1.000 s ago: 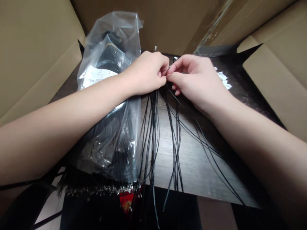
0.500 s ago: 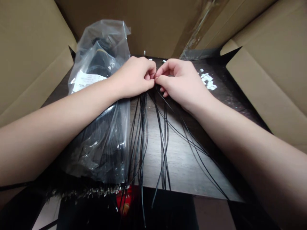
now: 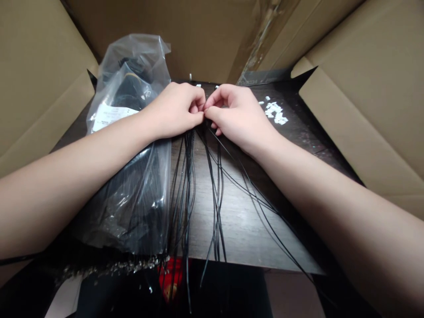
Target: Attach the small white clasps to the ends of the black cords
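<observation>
My left hand (image 3: 182, 108) and my right hand (image 3: 233, 110) meet fingertip to fingertip over the dark table. Both are closed in a pinch. A thin black wire (image 3: 228, 150) runs down and to the right from under my right fingers. What sits between the fingertips is too small and too covered to make out. Below my left hand hangs a bunch of black wires (image 3: 188, 176), and a smaller group of wires (image 3: 217, 198) lies to its right. Small white connectors (image 3: 276, 112) are heaped beyond my right hand.
A clear plastic bag (image 3: 132, 212) full of black wires lies under my left forearm, its metal-tipped wire ends (image 3: 132, 264) over the table's front edge. Cardboard walls (image 3: 192, 35) stand around the dark wooden table (image 3: 245, 234). Something red (image 3: 170, 278) shows below the edge.
The whole view has shifted slightly, so everything appears a little further left. My hands keep the same pinched pose against each other.
</observation>
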A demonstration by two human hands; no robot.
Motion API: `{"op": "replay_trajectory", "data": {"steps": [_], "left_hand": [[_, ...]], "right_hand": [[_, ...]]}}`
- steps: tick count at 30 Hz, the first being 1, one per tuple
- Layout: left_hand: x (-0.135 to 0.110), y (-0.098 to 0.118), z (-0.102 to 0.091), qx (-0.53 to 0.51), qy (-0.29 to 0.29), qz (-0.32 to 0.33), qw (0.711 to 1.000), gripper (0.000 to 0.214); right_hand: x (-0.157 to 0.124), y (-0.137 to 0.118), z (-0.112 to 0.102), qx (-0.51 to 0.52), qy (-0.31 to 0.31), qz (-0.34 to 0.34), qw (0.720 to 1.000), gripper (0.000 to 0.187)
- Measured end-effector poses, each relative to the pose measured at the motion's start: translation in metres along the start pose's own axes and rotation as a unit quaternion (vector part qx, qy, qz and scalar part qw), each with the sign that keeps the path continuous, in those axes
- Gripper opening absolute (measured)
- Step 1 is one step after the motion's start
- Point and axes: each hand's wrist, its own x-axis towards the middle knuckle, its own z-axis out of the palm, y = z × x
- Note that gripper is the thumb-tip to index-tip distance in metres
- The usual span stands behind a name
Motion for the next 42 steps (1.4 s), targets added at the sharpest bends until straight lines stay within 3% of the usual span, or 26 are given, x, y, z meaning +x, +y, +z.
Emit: {"op": "replay_trajectory", "data": {"steps": [22, 28, 34, 42], "left_hand": [[0.001, 0.0, 0.0, -0.004, 0.002, 0.011, 1.0, 0.014], [0.001, 0.003, 0.0, 0.03, -0.003, 0.01, 1.0, 0.013], [0.001, 0.0, 0.003, -0.012, 0.007, 0.008, 1.0, 0.012], [0.0, -0.001, 0.003, 0.01, 0.008, 0.02, 1.0, 0.014]], "right_hand": [[-0.004, -0.007, 0.001, -0.027, 0.016, -0.023, 0.999, 0.014], [-0.007, -0.013, 0.002, -0.061, 0.026, 0.004, 0.998, 0.018], [-0.007, -0.012, 0.002, -0.059, 0.025, -0.007, 0.998, 0.021], [-0.008, -0.008, 0.003, -0.071, 0.023, -0.015, 0.997, 0.014]]}}
